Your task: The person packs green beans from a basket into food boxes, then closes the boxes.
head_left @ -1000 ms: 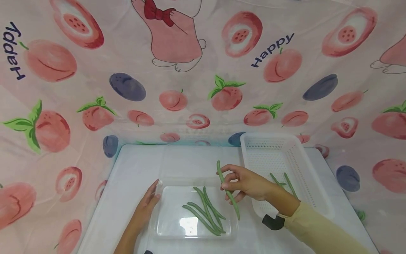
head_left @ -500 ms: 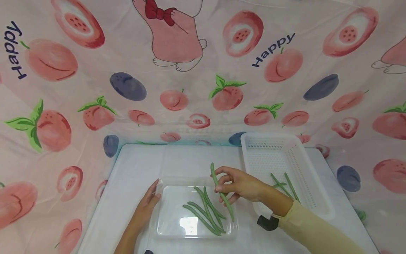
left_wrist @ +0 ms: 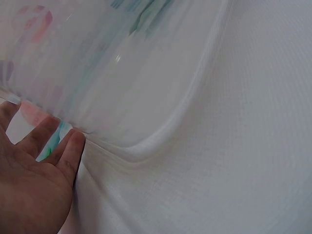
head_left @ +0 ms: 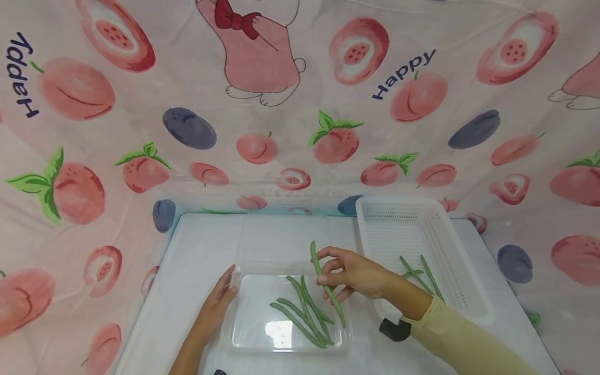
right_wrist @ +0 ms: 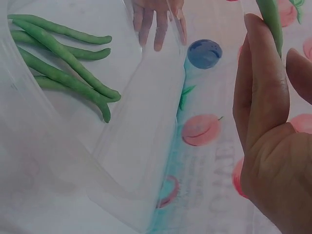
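Note:
In the head view, a clear plastic container (head_left: 262, 269) sits on the white table with several green beans (head_left: 303, 307) lying in it. My left hand (head_left: 216, 299) rests against the container's left side; the left wrist view shows its fingertips (left_wrist: 74, 144) touching the rim, fairly straight. Above the container's right edge, my right hand (head_left: 358, 273) pinches one long green bean (head_left: 316, 262) between thumb and fingers, tilted with its lower end toward me. Only part of that bean (right_wrist: 271, 22) shows in the right wrist view.
A white perforated basket (head_left: 461, 250) stands to the right, with a few green beans (head_left: 430, 276) in it, partly behind the right forearm. A peach-printed cloth (head_left: 281, 130) hangs behind and beside the white table (head_left: 201, 239).
My right hand has moved a little left with the bean, farther over the container, then barely moved in the last half second. My left hand has stayed against the container.

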Motion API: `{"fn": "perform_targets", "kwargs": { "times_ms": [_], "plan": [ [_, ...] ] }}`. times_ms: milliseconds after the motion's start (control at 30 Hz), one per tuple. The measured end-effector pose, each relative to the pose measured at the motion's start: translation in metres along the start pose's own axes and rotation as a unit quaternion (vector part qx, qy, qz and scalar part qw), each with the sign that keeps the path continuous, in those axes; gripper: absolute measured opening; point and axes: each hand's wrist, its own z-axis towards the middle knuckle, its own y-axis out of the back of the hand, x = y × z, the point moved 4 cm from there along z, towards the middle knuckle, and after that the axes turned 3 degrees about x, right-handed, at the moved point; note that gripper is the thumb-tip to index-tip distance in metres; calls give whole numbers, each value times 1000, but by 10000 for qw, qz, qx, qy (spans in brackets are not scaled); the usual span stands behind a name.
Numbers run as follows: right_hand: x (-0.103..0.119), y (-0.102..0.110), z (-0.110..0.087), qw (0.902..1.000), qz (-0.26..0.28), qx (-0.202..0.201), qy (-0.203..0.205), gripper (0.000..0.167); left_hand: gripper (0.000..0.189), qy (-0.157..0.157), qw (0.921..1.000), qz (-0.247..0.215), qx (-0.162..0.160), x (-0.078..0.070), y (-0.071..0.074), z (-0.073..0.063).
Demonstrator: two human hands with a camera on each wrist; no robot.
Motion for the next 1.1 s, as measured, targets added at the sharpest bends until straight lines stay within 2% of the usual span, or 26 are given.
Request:
{"fn": "perform_targets", "kwargs": {
  "times_ms": [433, 833, 1100],
  "plan": [
    [-1, 3, -1, 9997, -184, -165, -74, 54, 56, -51, 10000, 81, -13, -1, -1, -1],
    [-4, 7, -1, 9996, -189, -170, -126, 36, 56, -17, 10000, 14, -23, -1, -2, -1],
    [-2, 12, -7, 9994, -235, -234, -94, 36, 58, -19, 9999, 87, -80, 0, -1, 0]
  ]
}}
